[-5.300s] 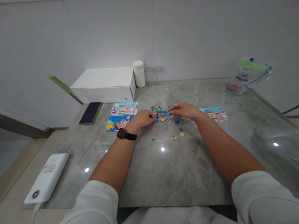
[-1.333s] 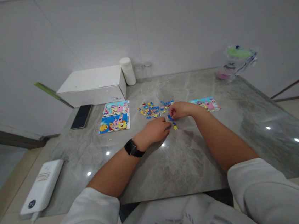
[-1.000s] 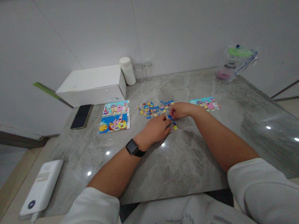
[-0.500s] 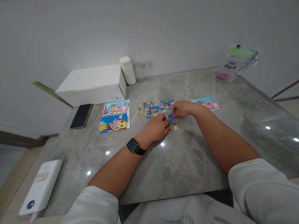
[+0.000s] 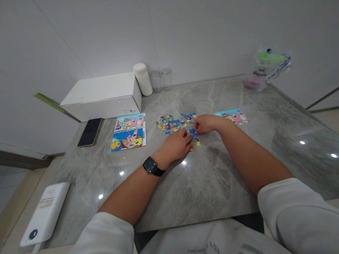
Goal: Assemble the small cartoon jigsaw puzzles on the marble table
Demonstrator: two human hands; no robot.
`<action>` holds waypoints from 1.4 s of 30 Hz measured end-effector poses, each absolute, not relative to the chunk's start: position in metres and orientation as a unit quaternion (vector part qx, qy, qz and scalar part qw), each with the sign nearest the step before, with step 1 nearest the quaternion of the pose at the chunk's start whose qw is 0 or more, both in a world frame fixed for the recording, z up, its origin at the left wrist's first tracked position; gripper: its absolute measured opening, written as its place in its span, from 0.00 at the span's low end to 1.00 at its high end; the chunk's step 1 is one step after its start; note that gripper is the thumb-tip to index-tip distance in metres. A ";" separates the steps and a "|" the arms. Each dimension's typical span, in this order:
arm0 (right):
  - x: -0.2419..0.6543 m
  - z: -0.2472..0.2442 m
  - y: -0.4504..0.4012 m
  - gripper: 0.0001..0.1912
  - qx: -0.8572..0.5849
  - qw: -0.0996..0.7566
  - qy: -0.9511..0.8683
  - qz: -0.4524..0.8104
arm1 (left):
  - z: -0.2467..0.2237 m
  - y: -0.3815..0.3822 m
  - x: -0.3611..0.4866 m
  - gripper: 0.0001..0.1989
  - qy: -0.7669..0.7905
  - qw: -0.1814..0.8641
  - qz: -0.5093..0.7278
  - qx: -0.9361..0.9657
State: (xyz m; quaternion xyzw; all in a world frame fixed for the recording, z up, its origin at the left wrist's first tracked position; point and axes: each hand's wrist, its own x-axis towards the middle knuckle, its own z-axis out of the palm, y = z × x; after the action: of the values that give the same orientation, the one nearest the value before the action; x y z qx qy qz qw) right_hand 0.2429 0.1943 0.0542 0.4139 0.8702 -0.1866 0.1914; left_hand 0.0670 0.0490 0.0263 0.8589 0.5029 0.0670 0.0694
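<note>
Two hands at one spot mid-table: left hand [image 5: 177, 144] and right hand [image 5: 203, 124] meet over a blue puzzle section [image 5: 192, 132], one piece or several, can't tell. Right fingers narrow, tips together at its right edge; pinching or only pressing isn't clear. Left fingers loosely curled, tips low on its left side; can't tell if they hold anything. Yellow-and-blue piece [image 5: 198, 143] sits just on the near side; touching or apart, can't tell.

Loose pieces: main pile [image 5: 169, 123] beyond the left hand, smaller cluster [image 5: 189, 118] beyond the fingertips. Picture card [image 5: 237, 116] lies partly behind the right forearm; printed sheet [image 5: 129, 132] is well left.

Handling, my read: brace with the left, make fine moves with the right. Pieces look thin and the tabletop [image 5: 192, 197] glossy, so expect sliding; press flat, square up edges first, don't force tabs. Left fingers hide part of the work; lifting them a bit would help check alignment.
</note>
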 end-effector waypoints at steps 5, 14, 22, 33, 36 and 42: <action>0.241 0.053 0.189 0.09 0.401 0.198 0.878 -0.170 | 0.026 0.049 0.068 0.19 0.502 0.075 0.075 0.858; 0.238 0.058 0.182 0.07 0.409 0.203 0.874 -0.167 | 0.029 0.050 0.066 0.19 0.501 0.091 0.088 0.856; 0.239 0.060 0.185 0.09 0.377 0.148 0.877 -0.259 | 0.036 0.067 0.044 0.14 0.560 0.114 0.214 0.792; 0.222 0.049 0.181 0.12 0.341 -0.036 0.864 -0.368 | 0.036 0.079 0.023 0.08 0.588 0.135 0.231 0.763; 0.214 0.043 0.174 0.12 0.334 -0.020 0.887 -0.319 | 0.043 0.082 -0.005 0.09 0.637 0.092 0.209 0.736; 0.201 0.035 0.160 0.11 0.333 -0.015 0.918 -0.213 | 0.045 0.086 -0.041 0.08 0.696 0.070 0.138 0.701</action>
State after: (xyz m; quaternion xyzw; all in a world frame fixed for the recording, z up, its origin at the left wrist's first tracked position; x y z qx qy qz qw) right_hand 0.2015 0.1599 0.0345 0.3327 0.9185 -0.2133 -0.0148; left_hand -0.0410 0.0857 0.0447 0.7014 0.6958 0.1381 0.0698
